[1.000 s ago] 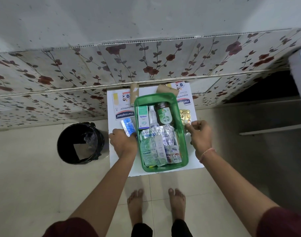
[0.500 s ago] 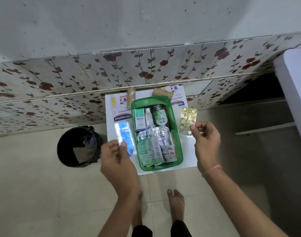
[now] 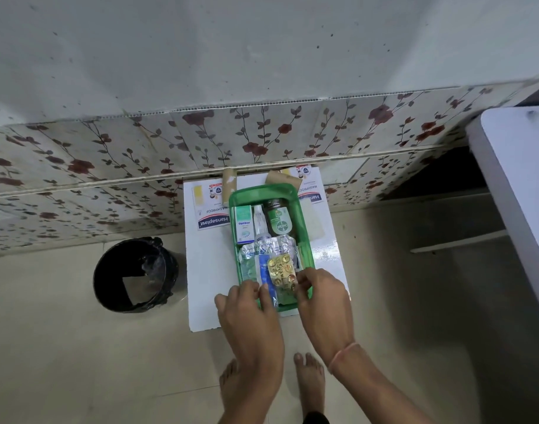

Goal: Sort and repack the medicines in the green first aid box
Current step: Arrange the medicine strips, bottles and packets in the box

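Both hands (image 3: 292, 298) now apparently pinch blue and gold strips (image 3: 282, 270) into the green box (image 3: 304, 240).

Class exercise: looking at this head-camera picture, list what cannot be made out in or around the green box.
- Near end of the green box: covered by both hands.
- Gold blister strip: print too small.
- Blue strip: partly under the gold strip and left hand.
- Right hand: fingertips hide the strip's edge.

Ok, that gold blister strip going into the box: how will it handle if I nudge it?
The gold strip looks thin and flat, so probably light and a bit bendy. Its foil face shines, so it may slide over the silver strips beneath. Both hands, left and right, pinch its edges; loosely placed, it could shift in the box.
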